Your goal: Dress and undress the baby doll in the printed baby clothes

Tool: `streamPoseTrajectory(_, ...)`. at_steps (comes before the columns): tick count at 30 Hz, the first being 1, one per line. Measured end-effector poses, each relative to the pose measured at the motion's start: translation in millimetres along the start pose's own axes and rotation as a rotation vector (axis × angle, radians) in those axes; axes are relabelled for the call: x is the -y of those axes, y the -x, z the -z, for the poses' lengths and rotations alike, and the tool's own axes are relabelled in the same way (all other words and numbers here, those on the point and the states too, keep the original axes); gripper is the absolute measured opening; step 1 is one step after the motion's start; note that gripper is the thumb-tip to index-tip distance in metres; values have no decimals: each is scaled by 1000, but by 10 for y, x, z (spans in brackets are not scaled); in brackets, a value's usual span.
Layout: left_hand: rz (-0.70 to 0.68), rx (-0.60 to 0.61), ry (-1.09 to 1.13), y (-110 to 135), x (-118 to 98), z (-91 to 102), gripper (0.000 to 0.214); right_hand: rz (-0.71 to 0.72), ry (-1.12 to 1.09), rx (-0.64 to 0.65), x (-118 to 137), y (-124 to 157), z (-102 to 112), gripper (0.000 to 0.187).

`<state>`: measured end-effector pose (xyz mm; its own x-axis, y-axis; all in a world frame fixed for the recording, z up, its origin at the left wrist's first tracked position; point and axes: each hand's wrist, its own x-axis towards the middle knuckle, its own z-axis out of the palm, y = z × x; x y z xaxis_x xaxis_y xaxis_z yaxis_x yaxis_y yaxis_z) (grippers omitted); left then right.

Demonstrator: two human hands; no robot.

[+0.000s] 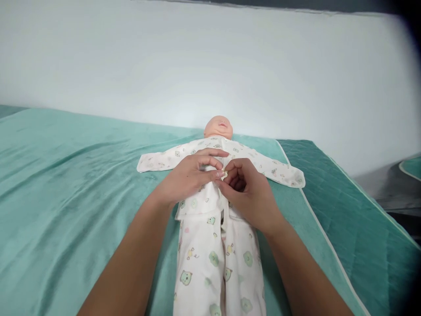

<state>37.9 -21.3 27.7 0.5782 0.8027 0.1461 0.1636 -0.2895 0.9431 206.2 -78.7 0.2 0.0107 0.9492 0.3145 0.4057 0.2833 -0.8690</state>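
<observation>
A baby doll (219,126) lies on its back, dressed in a white printed jacket (200,202) and matching trousers (213,259). Both jacket sleeves stretch out to the sides. Over the chest, my left hand (194,173) pinches the jacket's front edge between thumb and fingers. Facing it, my right hand (246,186) has thumb and forefinger closed on the same front opening. A small pale yellowish piece, perhaps a button or fastener, shows between the fingertips. My fingers hide most of it. Below my hands the jacket's front edges hang slightly apart.
A light green blanket (82,184) with soft folds lies under the doll. To the right, a darker green quilted cover (355,219) shows beyond the blanket's pale edge. A white wall (164,66) rises behind the doll's head.
</observation>
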Motion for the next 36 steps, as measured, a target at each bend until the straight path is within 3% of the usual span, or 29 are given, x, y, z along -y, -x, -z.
streamPoseTrajectory(9,9,17,17,-5,8,2,17,5,-68,30,-41,-10,26,30)
streamPoseTrajectory(24,0,78,-16,12,26,61,20,45,50,-5,-76,-12,-33,32)
streamPoseTrajectory(31,-43,55,-132,9,2,52,26,0,-312,133,-94,-23,48,16)
streamPoseTrajectory(36,-53,44,-167,2,8,50,26,-89,-439,132,-56,-31,72,12)
